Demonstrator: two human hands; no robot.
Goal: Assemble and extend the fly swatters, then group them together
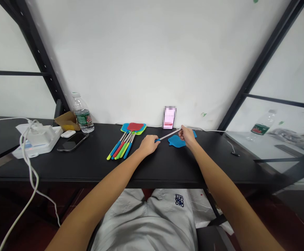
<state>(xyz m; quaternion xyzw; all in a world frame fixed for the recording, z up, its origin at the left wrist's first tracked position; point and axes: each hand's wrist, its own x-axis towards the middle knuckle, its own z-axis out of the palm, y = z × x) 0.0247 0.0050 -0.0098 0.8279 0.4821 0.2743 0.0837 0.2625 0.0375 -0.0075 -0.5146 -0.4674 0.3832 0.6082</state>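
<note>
- Left hand: your forearm reaches forward from the lower left, and your wrist rests near the table's front half. Your fingers are closed around the blue grip of a swatter.
- Right hand: your forearm reaches in from the lower right, palm down. Your fingers pinch the swatter's thin metal shaft at its far end.
- Swatter: it lies level across the gap between your hands, just above the table.
- Blue head: it lies flat beneath your right hand. Whether it is joined to the shaft cannot be told.
- Swatters: a fanned group lies left of your left hand, with red, blue, green and yellow parts.
- Shorts: the light grey fabric shows dark print reading "CHO" over "LATE", seen upside down.
- Bottle: its green label is too small to read.
- Pink box: it stands against the wall, its front blurred.
- Also on the table: phone, earbud case, white charger.
</note>
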